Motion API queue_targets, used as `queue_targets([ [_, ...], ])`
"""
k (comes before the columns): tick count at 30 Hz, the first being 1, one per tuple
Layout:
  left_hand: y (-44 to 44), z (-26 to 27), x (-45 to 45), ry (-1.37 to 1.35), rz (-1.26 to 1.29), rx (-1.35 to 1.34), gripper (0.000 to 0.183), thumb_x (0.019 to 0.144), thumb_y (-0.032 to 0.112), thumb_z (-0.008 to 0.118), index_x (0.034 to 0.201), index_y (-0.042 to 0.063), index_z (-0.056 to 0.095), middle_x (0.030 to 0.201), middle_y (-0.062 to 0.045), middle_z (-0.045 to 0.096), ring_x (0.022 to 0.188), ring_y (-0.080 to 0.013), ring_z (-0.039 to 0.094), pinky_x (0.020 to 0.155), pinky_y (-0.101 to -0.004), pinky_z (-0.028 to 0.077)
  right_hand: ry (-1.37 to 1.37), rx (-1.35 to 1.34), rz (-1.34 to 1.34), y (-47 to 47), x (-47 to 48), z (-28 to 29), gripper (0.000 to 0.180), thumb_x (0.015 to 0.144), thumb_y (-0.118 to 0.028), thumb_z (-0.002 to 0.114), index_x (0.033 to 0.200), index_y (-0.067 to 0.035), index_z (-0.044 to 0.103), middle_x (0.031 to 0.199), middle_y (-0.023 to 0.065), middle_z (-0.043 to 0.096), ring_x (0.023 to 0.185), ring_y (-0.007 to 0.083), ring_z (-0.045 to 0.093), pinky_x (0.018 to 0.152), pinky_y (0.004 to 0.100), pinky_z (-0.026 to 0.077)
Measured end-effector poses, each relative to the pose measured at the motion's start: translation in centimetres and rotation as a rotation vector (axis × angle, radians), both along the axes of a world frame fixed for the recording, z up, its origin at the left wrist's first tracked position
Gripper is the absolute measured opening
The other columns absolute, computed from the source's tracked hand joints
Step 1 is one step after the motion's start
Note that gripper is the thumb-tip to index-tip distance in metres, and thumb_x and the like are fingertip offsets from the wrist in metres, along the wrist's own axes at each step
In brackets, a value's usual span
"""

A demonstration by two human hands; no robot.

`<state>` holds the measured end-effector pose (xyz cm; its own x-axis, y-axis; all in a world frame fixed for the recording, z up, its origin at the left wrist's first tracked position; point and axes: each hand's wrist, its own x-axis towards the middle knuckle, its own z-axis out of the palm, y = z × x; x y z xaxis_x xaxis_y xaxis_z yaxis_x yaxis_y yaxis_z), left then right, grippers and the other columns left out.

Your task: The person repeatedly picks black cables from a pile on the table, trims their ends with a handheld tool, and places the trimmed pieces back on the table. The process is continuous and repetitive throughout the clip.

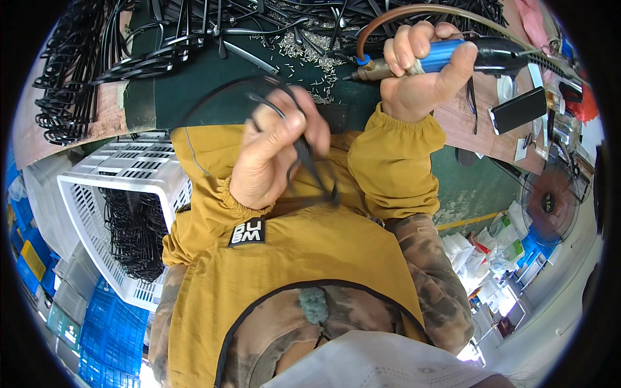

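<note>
My left hand [281, 140] is closed around a black eyeglass frame [310, 165], blurred by motion, above my lap at the bench's near edge. My right hand [422, 68] grips a powered screwdriver [441, 54] with a blue and black body and a brown hose [412, 9]. Its metal tip points left over the green mat [184, 104]. Small metal screws [315, 58] lie scattered and heaped on the mat left of the tip. Loose black eyeglass temples [250, 56] lie behind and among them.
Black eyeglass frames [63, 82] are stacked in rows at the left. A white plastic crate [116, 167] beside my lap holds more black frames [133, 233]. A phone [521, 110] lies on the wooden bench [456, 119] at the right, with a fan [548, 202] below.
</note>
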<state>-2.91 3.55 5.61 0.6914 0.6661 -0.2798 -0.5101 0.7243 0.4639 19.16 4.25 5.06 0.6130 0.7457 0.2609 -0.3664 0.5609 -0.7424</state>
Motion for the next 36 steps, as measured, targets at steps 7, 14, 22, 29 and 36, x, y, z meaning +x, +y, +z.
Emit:
queue_targets([
  [7,-2.1,-3.3,3.2,0.016,0.616,1.552,0.035,0.061,-0.006,0.072,0.083,0.009,0.049,0.08,-0.008,0.051,0.069,-0.0247,0.05,0.067,-0.0421,0.05,0.176,0.045,0.181,-1.5,-1.4,1.1,0.048,0.099,-0.057,0.052,0.111,-0.012,0.059,0.07,-0.0006,0.047,0.051,0.0086,0.042,0.041,0.022,0.031],
  [14,-3.5,-5.7,2.4,-0.001,0.614,1.658,0.031,0.066,-0.005,0.073,0.089,0.007,0.056,0.077,-0.004,0.052,0.066,-0.023,0.05,0.071,-0.0372,0.046,0.108,-0.041,0.292,-2.6,-3.5,1.7,0.06,0.093,-0.055,0.065,0.122,-0.006,0.048,0.068,0.006,0.05,0.049,0.0133,0.046,0.042,0.0254,0.036],
  [22,-2.8,-5.9,3.3,-0.037,0.641,1.739,0.021,0.072,-0.001,0.069,0.084,0.007,0.054,0.072,-0.003,0.05,0.064,-0.0216,0.048,0.069,-0.0352,0.044,0.106,-0.069,0.348,-3.2,-4.1,1.1,0.048,0.092,-0.047,0.068,0.113,-0.008,0.049,0.069,0.0077,0.051,0.048,0.0128,0.045,0.042,0.0261,0.035],
  [29,-2.8,-6.8,3.6,-0.073,0.661,1.701,0.017,0.073,0.007,0.063,0.084,0.008,0.05,0.073,-0.004,0.051,0.063,-0.0216,0.047,0.069,-0.0358,0.043,0.206,-0.039,0.497,-0.1,-3.0,1.0,0.044,0.102,-0.055,0.049,0.108,-0.012,0.05,0.074,0.0023,0.048,0.051,0.0091,0.038,0.041,0.0218,0.029],
  [36,-2.1,-3.9,2.3,0.058,0.492,1.746,0.016,0.078,0.014,0.062,0.089,0.007,0.052,0.081,-0.007,0.053,0.07,-0.027,0.053,0.074,-0.0412,0.047,0.228,-0.005,0.388,-3.2,-4.5,2.0,0.037,0.095,-0.043,0.064,0.112,-0.012,0.051,0.071,0.0057,0.052,0.049,0.0132,0.046,0.041,0.0261,0.033],
])
